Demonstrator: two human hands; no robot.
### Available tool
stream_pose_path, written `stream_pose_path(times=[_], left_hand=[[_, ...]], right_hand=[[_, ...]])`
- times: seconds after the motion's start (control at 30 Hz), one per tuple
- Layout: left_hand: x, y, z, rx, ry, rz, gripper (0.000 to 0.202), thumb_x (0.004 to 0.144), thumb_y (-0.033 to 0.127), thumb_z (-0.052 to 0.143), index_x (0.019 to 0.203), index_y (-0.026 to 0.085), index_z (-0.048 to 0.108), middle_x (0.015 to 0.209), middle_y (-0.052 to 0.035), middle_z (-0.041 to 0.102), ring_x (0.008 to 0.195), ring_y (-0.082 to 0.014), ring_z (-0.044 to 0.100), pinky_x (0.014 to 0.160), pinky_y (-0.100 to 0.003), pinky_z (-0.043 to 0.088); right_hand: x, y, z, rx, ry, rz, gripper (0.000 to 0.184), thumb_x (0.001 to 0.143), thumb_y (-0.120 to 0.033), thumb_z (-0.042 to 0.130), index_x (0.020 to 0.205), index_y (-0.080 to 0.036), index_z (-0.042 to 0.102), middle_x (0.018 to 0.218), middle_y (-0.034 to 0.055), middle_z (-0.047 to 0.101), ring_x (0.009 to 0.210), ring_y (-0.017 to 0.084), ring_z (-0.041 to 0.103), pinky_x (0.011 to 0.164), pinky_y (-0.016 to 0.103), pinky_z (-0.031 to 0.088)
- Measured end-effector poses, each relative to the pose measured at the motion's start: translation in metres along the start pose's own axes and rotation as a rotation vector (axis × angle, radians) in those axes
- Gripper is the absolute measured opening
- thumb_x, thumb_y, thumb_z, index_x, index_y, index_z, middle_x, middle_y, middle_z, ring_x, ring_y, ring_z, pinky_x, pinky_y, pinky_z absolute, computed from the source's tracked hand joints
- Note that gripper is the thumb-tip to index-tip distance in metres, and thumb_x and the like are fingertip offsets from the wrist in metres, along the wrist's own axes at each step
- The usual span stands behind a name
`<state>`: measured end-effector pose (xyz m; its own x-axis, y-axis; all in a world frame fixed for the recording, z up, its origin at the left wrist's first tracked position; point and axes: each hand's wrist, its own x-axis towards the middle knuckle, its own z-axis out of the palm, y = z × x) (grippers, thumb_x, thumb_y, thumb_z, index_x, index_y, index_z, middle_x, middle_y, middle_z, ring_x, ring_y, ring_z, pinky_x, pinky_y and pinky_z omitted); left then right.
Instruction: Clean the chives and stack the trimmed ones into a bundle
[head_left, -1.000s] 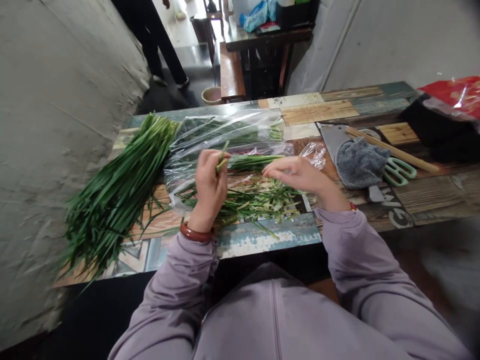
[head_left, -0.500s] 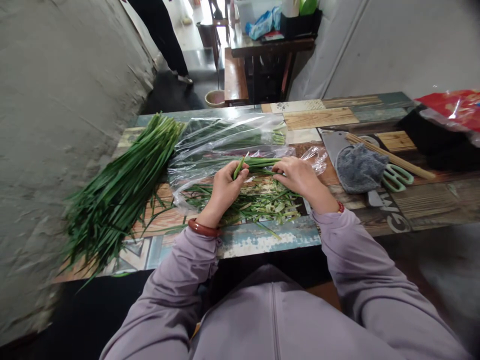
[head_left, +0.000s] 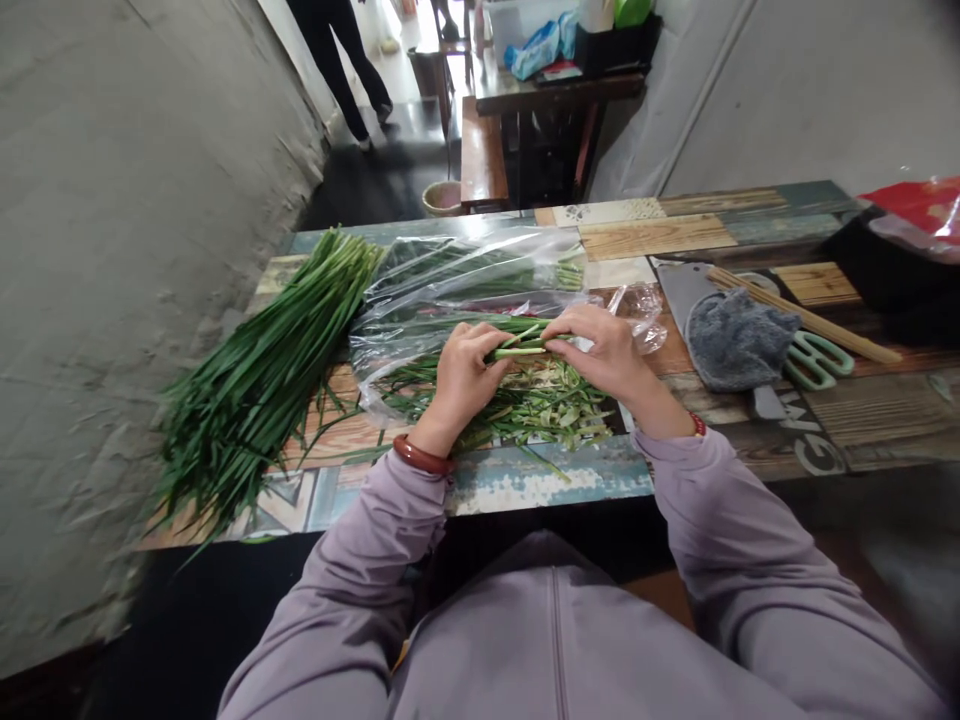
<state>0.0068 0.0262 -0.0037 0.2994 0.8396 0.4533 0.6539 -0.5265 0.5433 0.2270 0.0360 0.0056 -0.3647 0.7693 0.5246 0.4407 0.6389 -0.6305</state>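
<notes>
My left hand [head_left: 461, 372] is closed around a few garlic chives [head_left: 521, 352], whose pale stem ends point right. At those ends my right hand [head_left: 600, 345] pinches with thumb and forefinger; exactly what lies between its fingertips is hard to make out. Behind both hands more chives lie on a clear plastic bag [head_left: 409, 335], which also has a bunch inside it. Loose trimmings [head_left: 559, 410], green and yellowish, are spread on the table just below my hands. To the left rests a big heap of long chives [head_left: 274, 375].
On the right of the patchwork table [head_left: 870, 410] are a grey cloth [head_left: 742, 340], green-handled scissors [head_left: 819, 360], a grey blade [head_left: 679, 290] and chopsticks [head_left: 810, 315]. A black container with red packaging [head_left: 911, 215] sits far right. Beyond stand a bench [head_left: 482, 155] and another person [head_left: 337, 60].
The chives in my left hand have tipped from upright to pointing right. My right hand has come closer to my left, at the stem ends. The view has shifted slightly; the other person's legs moved.
</notes>
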Motion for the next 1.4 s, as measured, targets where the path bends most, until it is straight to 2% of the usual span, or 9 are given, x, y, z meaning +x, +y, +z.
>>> stream_pose_path(times=[0.23, 0.5, 0.57, 0.7, 0.87, 1.0, 1.17, 1.3, 1.4], left_hand=[[0.002, -0.001, -0.004, -0.069, -0.042, -0.150, 0.013, 0.086, 0.030, 0.064, 0.081, 0.019, 0.069, 0.078, -0.0015, 0.066, 0.079, -0.0172, 0.057, 0.077, -0.030, 0.041], [0.003, -0.005, -0.006, -0.219, -0.034, -0.314, 0.018, 0.080, 0.030, 0.065, 0.091, 0.017, 0.067, 0.083, -0.0010, 0.066, 0.079, -0.0157, 0.056, 0.071, -0.026, 0.042], [0.003, -0.003, -0.008, -0.271, -0.020, -0.334, 0.018, 0.079, 0.031, 0.064, 0.091, 0.017, 0.067, 0.081, -0.0002, 0.065, 0.076, -0.0146, 0.055, 0.069, -0.025, 0.041], [0.004, 0.001, -0.011, -0.337, 0.017, -0.363, 0.018, 0.079, 0.032, 0.064, 0.088, 0.017, 0.066, 0.077, 0.0012, 0.062, 0.072, -0.0131, 0.053, 0.068, -0.024, 0.040], [0.003, 0.000, -0.010, -0.388, 0.050, -0.357, 0.017, 0.078, 0.031, 0.065, 0.088, 0.017, 0.063, 0.079, 0.0014, 0.062, 0.073, -0.0123, 0.054, 0.070, -0.024, 0.041], [0.003, 0.000, -0.010, -0.402, 0.034, -0.347, 0.016, 0.078, 0.029, 0.065, 0.088, 0.017, 0.062, 0.081, 0.0005, 0.063, 0.076, -0.0127, 0.056, 0.071, -0.024, 0.042], [0.003, 0.003, -0.012, -0.389, 0.048, -0.350, 0.017, 0.078, 0.028, 0.064, 0.091, 0.017, 0.063, 0.080, 0.0017, 0.063, 0.072, -0.0118, 0.055, 0.070, -0.024, 0.043], [0.002, 0.003, -0.011, -0.300, 0.039, -0.354, 0.015, 0.080, 0.027, 0.063, 0.090, 0.017, 0.066, 0.078, 0.0009, 0.064, 0.072, -0.0132, 0.056, 0.068, -0.025, 0.043], [0.001, 0.001, -0.012, -0.215, 0.001, -0.316, 0.016, 0.083, 0.030, 0.062, 0.086, 0.017, 0.069, 0.081, -0.0020, 0.068, 0.079, -0.0166, 0.059, 0.072, -0.028, 0.044]], right_hand=[[0.001, 0.000, 0.002, 0.141, 0.175, 0.203, 0.011, 0.086, -0.029, 0.064, 0.085, -0.023, 0.073, 0.087, 0.0027, 0.073, 0.081, 0.018, 0.063, 0.078, 0.034, 0.049], [0.000, 0.037, -0.005, 0.170, 0.528, 0.458, 0.020, 0.088, -0.038, 0.059, 0.090, -0.019, 0.067, 0.072, 0.0011, 0.068, 0.066, 0.014, 0.062, 0.065, 0.027, 0.048], [-0.001, 0.041, -0.011, 0.056, 0.434, 0.441, 0.019, 0.087, -0.035, 0.059, 0.082, -0.019, 0.069, 0.071, 0.0020, 0.069, 0.067, 0.016, 0.063, 0.066, 0.029, 0.049], [-0.003, 0.034, -0.017, -0.010, 0.072, 0.233, 0.012, 0.080, -0.024, 0.063, 0.082, -0.020, 0.074, 0.087, 0.0047, 0.075, 0.084, 0.021, 0.068, 0.081, 0.035, 0.053], [-0.001, 0.017, -0.015, 0.215, 0.153, 0.240, 0.029, 0.092, -0.031, 0.053, 0.114, -0.023, 0.070, 0.107, 0.0063, 0.074, 0.098, 0.019, 0.068, 0.088, 0.036, 0.054], [0.000, 0.012, -0.009, 0.210, 0.054, 0.226, 0.045, 0.085, -0.033, 0.065, 0.129, -0.023, 0.062, 0.102, 0.0044, 0.073, 0.088, 0.017, 0.066, 0.082, 0.033, 0.054], [-0.003, 0.018, -0.011, 0.073, 0.021, 0.269, 0.036, 0.085, -0.030, 0.064, 0.119, -0.020, 0.070, 0.074, 0.0003, 0.071, 0.065, 0.015, 0.061, 0.064, 0.029, 0.048], [-0.005, 0.024, -0.016, 0.017, -0.042, 0.287, 0.022, 0.085, -0.034, 0.062, 0.094, -0.021, 0.078, 0.070, 0.0015, 0.073, 0.069, 0.018, 0.067, 0.065, 0.029, 0.048], [-0.004, 0.029, -0.017, 0.065, 0.044, 0.370, 0.025, 0.085, -0.038, 0.063, 0.094, -0.021, 0.078, 0.070, 0.0018, 0.073, 0.061, 0.016, 0.065, 0.059, 0.028, 0.048]])
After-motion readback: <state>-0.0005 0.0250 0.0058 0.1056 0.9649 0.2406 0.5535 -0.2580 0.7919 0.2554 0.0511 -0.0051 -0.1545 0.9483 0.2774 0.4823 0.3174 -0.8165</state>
